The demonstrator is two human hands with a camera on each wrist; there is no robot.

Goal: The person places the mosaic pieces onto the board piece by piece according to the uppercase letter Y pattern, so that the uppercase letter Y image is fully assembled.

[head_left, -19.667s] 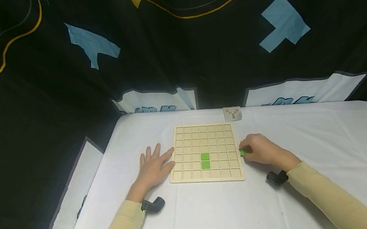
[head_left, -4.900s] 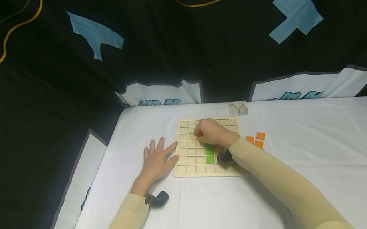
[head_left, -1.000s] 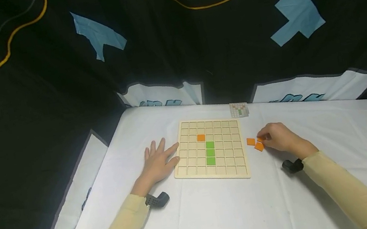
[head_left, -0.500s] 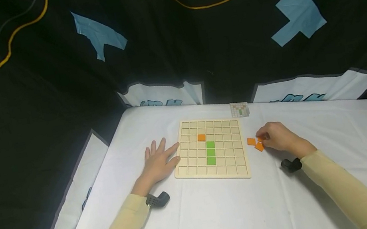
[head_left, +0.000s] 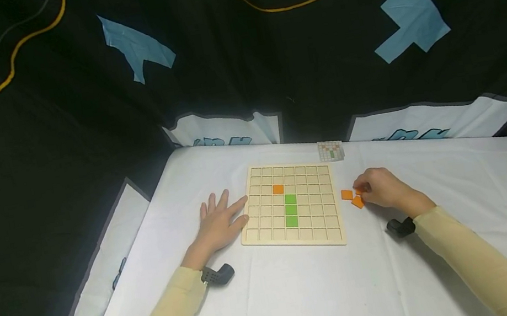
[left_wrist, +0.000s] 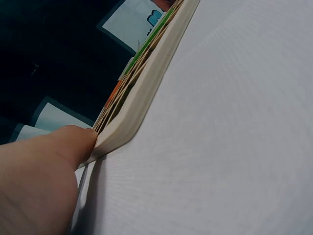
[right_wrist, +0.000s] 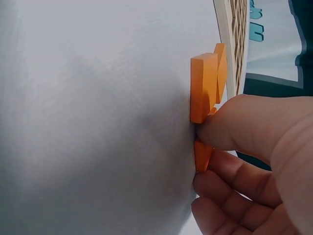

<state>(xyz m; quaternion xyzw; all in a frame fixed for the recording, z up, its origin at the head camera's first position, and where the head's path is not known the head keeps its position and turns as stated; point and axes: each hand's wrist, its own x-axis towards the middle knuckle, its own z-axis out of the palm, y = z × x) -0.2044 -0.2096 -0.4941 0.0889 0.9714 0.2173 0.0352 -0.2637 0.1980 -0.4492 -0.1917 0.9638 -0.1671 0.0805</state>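
Observation:
The wooden grid board (head_left: 316, 233) lies flat, with three green tiles (head_left: 291, 210) in a column and one orange tile (head_left: 278, 189) up and left of them. My left hand (head_left: 215, 228) lies spread on the cloth, thumb and index finger touching the board's left edge. Right of the board, my right hand (head_left: 384, 189) has thumb and fingers on an orange tile (right_wrist: 203, 155), partly hidden behind the thumb in the right wrist view. Two more orange tiles, one at the left (head_left: 347, 195) and one nearer the front (head_left: 357, 201), lie beside it.
A small card with a printed grid pattern (head_left: 330, 151) lies behind the board's back right corner. White cloth (head_left: 316, 293) covers the table. A dark curtain (head_left: 237, 60) hangs behind it.
Compared with the earliest frame, a third green tile and an orange one are on the board. My right hand has moved from over the board to the loose orange tiles; the left stays put.

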